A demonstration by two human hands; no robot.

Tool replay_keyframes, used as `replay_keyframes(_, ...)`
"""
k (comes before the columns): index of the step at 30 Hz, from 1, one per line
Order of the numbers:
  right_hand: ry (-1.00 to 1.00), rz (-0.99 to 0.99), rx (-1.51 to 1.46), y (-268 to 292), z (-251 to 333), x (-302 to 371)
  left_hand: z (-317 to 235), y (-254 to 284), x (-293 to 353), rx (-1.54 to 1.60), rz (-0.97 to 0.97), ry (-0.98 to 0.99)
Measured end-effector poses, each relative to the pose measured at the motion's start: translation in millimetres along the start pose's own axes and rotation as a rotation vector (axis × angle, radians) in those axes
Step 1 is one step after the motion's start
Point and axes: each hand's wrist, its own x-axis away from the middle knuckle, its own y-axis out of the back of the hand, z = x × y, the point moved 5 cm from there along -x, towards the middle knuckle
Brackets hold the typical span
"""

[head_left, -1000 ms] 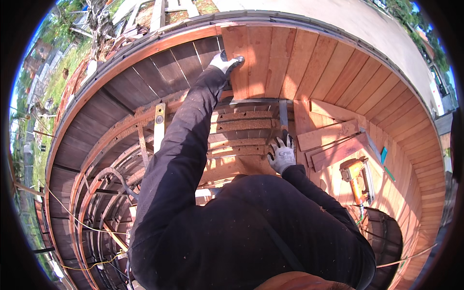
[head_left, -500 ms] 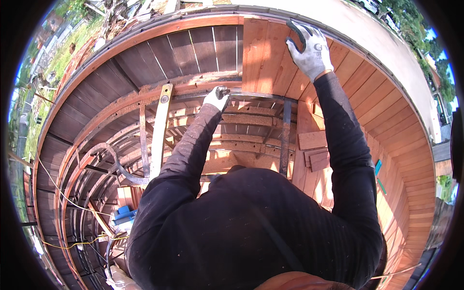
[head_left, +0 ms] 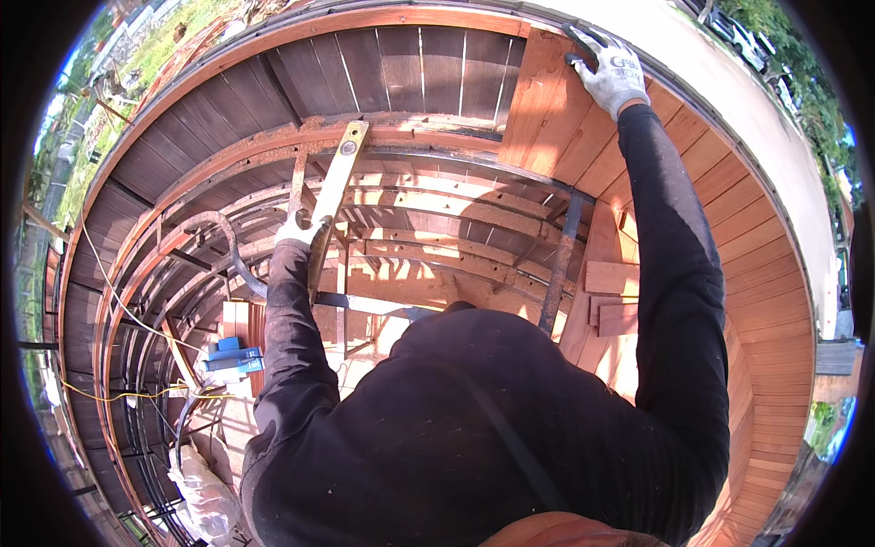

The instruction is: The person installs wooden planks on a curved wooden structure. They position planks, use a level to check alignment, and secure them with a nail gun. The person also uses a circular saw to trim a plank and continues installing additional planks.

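My left hand [head_left: 296, 230], in a white glove with dark fingertips, is closed around the middle of a yellowish spirit level [head_left: 341, 164]. The level leans upright against the curved inner wooden rail, its top end resting near a thin post. My right hand [head_left: 612, 75], in a matching glove marked with dark print, lies at the top edge of the reddish wooden planks [head_left: 547, 100]. Its thumb and fingers are spread, with nothing seen in them. Left of the newest-looking plank, the curved wall shows dark weathered boards [head_left: 392, 68] with light gaps between them.
Curved rails and a metal post [head_left: 561, 260] stand before me. Short wood offcuts [head_left: 612, 278] lie right of centre. At the left are a bent metal tube [head_left: 223, 228], blue boxes [head_left: 232, 356], a yellow cord [head_left: 137, 395] and a white plastic bag [head_left: 205, 492].
My left hand has moved left and down, from beside the plank edge to the spirit level, and taken hold of it. My right hand stays at the planks' top edge. The view has shifted left.
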Motion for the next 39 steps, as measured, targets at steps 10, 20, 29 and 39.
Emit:
replay_keyframes(10,-0.012,-0.02,-0.015,1.0,5.5,-4.3,-71.6,29.9,33.8,0.216,-0.116,-0.231)
replay_keyframes(20,-0.126,0.351,-0.047,13.7,-0.8,-3.0,-275.3,146.3,107.3,0.889,-0.188,-0.598)
replay_keyframes(29,-0.165,0.281,-0.186,28.0,-32.8,1.4,-210.4,122.4,61.8,0.327,-0.343,-0.459)
replay_keyframes(39,-0.055,0.135,-0.015,5.5,-34.5,25.9,-49.3,62.3,17.1,-0.259,-0.223,0.056)
